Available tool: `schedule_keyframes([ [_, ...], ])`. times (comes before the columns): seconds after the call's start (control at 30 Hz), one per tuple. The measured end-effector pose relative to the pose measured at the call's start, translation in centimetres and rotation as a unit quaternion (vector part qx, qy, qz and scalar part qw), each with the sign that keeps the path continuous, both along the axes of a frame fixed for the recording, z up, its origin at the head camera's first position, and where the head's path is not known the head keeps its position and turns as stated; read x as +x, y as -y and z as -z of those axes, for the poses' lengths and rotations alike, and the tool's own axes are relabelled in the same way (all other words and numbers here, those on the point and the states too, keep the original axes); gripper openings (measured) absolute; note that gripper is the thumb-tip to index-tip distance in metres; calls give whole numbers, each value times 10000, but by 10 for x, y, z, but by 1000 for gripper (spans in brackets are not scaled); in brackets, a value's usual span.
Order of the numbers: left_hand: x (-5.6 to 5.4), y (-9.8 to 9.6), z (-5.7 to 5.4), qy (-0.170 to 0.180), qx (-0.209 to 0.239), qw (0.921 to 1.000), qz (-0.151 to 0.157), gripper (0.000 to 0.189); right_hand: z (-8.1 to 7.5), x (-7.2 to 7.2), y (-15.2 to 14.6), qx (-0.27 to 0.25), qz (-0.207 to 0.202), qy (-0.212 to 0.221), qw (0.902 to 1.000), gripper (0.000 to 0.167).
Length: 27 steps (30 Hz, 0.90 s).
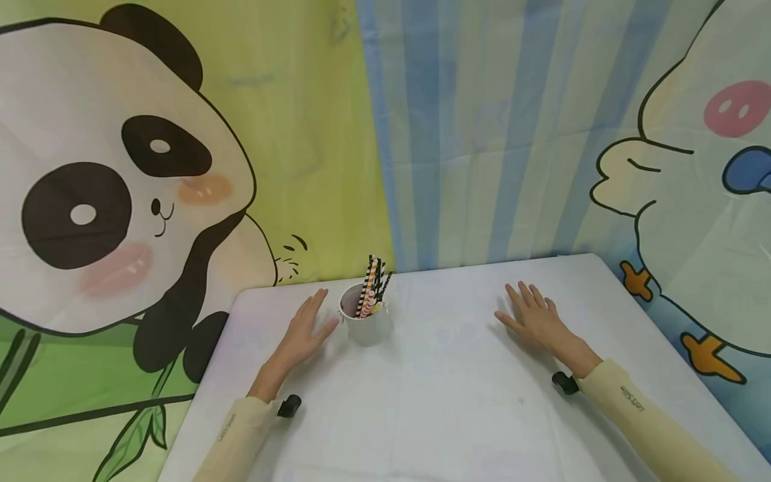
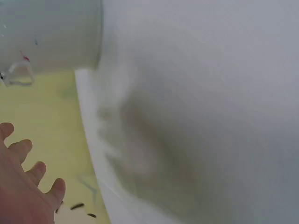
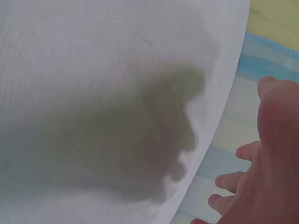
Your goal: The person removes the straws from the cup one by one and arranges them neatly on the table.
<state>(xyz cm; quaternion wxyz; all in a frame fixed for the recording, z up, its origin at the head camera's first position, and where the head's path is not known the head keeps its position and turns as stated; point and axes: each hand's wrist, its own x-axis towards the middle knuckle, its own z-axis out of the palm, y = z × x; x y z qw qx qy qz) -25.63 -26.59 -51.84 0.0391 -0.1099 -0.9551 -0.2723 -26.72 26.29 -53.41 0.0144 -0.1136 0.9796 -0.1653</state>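
"Lettering first: can any be read?"

"Hardly. Dark print on the right sleeve (image 1: 653, 432), behind the right grip (image 1: 536, 323), and fainter print on the left sleeve (image 1: 237, 440), behind the left grip (image 1: 301, 338), are too small and slanted to make out."

"How are the grips?"

"Both have fingers outstretched and spread above the white tabletop (image 1: 446, 402), holding nothing."

"And the container?"

"A pale cup (image 1: 367, 331) stands upright just right of the left grip, well left of the right grip. The left thumb's tip is close beside it; whether they touch is unclear. Striped sticks (image 1: 369, 291) lean inside, black-and-white and orange among them, their lower ends hidden."

"What's cut off?"

"The left wrist view crops the cup, showing a side loop (image 2: 21, 74) and tiny coloured flecks, unreadable. Left of the left grip, a cartoon panda (image 1: 150, 207) runs off the head view's edge; right of the right grip, a white cartoon figure (image 1: 705, 248) does too."
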Motion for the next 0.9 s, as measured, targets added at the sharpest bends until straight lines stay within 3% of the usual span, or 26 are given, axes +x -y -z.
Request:
schedule_keyframes([
  [0.1, -1, -11, -7, -28, 224, 9995, 227, 81, 1, 0, 2, -58, -23, -12, 10000, 86],
  [0.43, -10, -39, -21, -129, 135, 9962, 845, 87, 2, 4, 20, -230, -129, 24, 9996, 84],
  [0.9, -18, -41, -24, 159, 70, 9957, 909, 96, -12, 21, 53, -650, -559, 52, 9963, 81],
])
